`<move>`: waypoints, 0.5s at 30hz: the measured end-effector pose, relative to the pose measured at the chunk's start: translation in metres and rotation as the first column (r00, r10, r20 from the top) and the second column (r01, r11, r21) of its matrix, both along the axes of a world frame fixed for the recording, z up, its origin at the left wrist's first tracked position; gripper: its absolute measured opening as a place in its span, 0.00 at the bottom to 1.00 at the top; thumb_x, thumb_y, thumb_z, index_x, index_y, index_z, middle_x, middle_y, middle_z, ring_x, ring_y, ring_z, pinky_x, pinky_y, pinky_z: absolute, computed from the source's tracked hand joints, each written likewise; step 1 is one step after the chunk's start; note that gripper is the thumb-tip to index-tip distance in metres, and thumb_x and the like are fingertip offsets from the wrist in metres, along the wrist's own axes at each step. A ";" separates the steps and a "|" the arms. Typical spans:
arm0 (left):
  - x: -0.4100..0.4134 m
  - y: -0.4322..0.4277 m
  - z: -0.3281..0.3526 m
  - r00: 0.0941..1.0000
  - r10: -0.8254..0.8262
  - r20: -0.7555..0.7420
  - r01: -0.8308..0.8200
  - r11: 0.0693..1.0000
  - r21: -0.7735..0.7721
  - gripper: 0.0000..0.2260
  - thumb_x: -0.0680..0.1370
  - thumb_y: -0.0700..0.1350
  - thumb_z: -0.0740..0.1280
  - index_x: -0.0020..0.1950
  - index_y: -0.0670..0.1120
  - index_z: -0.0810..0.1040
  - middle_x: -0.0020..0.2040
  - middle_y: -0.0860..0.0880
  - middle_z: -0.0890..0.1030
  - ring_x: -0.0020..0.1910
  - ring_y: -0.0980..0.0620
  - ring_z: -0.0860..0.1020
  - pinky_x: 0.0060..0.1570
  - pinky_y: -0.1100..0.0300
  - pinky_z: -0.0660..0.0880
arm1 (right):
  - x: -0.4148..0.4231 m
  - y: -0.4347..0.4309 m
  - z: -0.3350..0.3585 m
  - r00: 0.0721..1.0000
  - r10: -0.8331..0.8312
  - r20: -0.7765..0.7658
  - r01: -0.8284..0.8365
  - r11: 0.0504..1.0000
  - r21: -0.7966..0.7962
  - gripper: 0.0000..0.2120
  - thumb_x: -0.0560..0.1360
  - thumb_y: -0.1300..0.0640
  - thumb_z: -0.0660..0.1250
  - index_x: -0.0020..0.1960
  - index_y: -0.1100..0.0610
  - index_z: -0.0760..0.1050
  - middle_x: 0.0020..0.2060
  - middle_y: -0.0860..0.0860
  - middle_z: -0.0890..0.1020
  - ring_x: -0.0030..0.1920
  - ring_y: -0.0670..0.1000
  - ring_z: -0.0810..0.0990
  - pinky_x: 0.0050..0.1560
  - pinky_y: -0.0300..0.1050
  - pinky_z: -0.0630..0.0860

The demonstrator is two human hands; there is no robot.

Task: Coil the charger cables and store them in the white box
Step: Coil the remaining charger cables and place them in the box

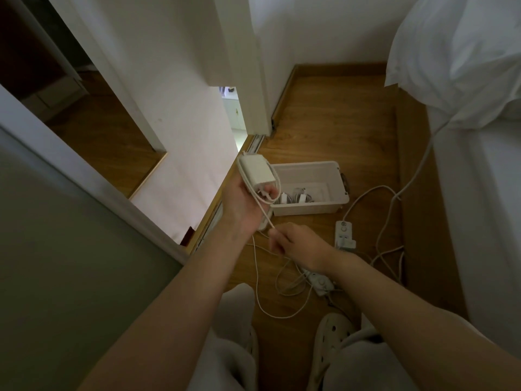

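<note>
One white box (310, 165). Two coiled chargers (283, 197) (301, 196) lie inside it. One power adapter (258, 172) with one cable (264, 211) is at the box's 9 o'clock. Two power strips (344, 232) (321, 284) are at its 5 and 6 o'clock. Two hands (242, 204) (298, 244). Two clogs (332, 331) (251, 344) are at the view's 6 o'clock. The floor cables (282, 316) are too tangled to count.

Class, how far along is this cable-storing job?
Done: two coiled chargers lie in the white box. In hand: the left hand holds a charger brick, the right hand pinches its cable, partly wound. Left: winding the slack on the floor, then boxing it.
</note>
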State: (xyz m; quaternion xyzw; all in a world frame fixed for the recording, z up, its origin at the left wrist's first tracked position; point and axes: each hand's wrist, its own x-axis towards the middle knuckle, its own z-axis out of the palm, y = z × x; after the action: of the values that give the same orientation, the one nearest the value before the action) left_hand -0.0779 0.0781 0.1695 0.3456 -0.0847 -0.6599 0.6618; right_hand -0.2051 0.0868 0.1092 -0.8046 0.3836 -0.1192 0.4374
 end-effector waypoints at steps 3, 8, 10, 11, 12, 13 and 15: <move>0.010 0.002 0.003 0.967 -0.187 0.175 0.196 0.980 -0.034 0.15 0.78 0.53 0.58 0.50 0.43 0.78 0.41 0.44 0.73 0.28 0.53 0.70 0.23 0.65 0.64 | -0.013 -0.010 -0.005 0.999 -0.018 -0.031 0.019 0.999 0.042 0.18 0.82 0.50 0.52 0.37 0.53 0.71 0.32 0.48 0.74 0.33 0.46 0.71 0.37 0.40 0.69; 0.022 0.009 0.000 0.782 -0.379 0.495 0.419 0.908 0.033 0.17 0.75 0.55 0.59 0.55 0.46 0.78 0.41 0.43 0.75 0.23 0.54 0.68 0.21 0.64 0.55 | -0.028 -0.028 -0.007 0.994 -0.066 -0.092 0.068 0.998 0.015 0.17 0.80 0.48 0.57 0.36 0.53 0.72 0.32 0.52 0.75 0.33 0.51 0.72 0.37 0.46 0.69; 0.027 0.010 0.001 0.734 -0.397 0.551 0.450 0.892 0.045 0.18 0.75 0.55 0.58 0.55 0.45 0.78 0.40 0.42 0.75 0.22 0.54 0.66 0.22 0.62 0.51 | -0.033 -0.034 -0.008 0.981 -0.070 -0.181 0.059 0.996 -0.067 0.16 0.80 0.49 0.56 0.36 0.52 0.70 0.34 0.50 0.76 0.35 0.50 0.74 0.39 0.45 0.70; 0.031 0.010 0.003 0.726 -0.391 0.566 0.455 0.890 0.030 0.18 0.76 0.55 0.58 0.56 0.45 0.78 0.40 0.41 0.75 0.22 0.54 0.65 0.22 0.62 0.51 | -0.036 -0.037 -0.010 0.969 -0.070 -0.238 0.048 0.994 -0.098 0.16 0.81 0.50 0.55 0.36 0.51 0.69 0.34 0.49 0.76 0.35 0.49 0.74 0.38 0.43 0.70; 0.036 0.011 0.005 0.724 -0.383 0.573 0.459 0.889 0.014 0.18 0.76 0.54 0.58 0.56 0.45 0.78 0.41 0.41 0.75 0.22 0.54 0.65 0.22 0.62 0.51 | -0.039 -0.039 -0.012 0.955 -0.077 -0.288 0.045 0.992 -0.114 0.15 0.81 0.52 0.54 0.36 0.49 0.67 0.34 0.48 0.75 0.36 0.48 0.74 0.36 0.41 0.68; 0.042 0.012 0.006 0.717 -0.378 0.585 0.460 0.888 0.010 0.18 0.76 0.55 0.58 0.57 0.45 0.79 0.42 0.40 0.73 0.22 0.54 0.64 0.22 0.61 0.51 | -0.043 -0.040 -0.015 0.941 -0.092 -0.326 0.053 0.991 -0.125 0.15 0.81 0.53 0.54 0.36 0.48 0.66 0.34 0.47 0.74 0.36 0.48 0.73 0.35 0.39 0.67; 0.054 0.014 0.005 0.639 -0.404 0.655 0.488 0.871 0.062 0.20 0.76 0.57 0.59 0.58 0.45 0.78 0.43 0.40 0.70 0.23 0.54 0.64 0.22 0.62 0.52 | -0.049 -0.043 -0.015 0.928 -0.143 -0.345 0.092 0.983 -0.162 0.14 0.81 0.53 0.54 0.39 0.50 0.69 0.35 0.47 0.75 0.38 0.50 0.75 0.35 0.40 0.69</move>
State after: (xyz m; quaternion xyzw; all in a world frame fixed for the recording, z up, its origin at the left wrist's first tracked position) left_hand -0.0239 0.0924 0.1747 0.4797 -0.4306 -0.6347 0.4262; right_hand -0.2538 0.0435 0.0943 -0.8176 0.4943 -0.0250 0.2943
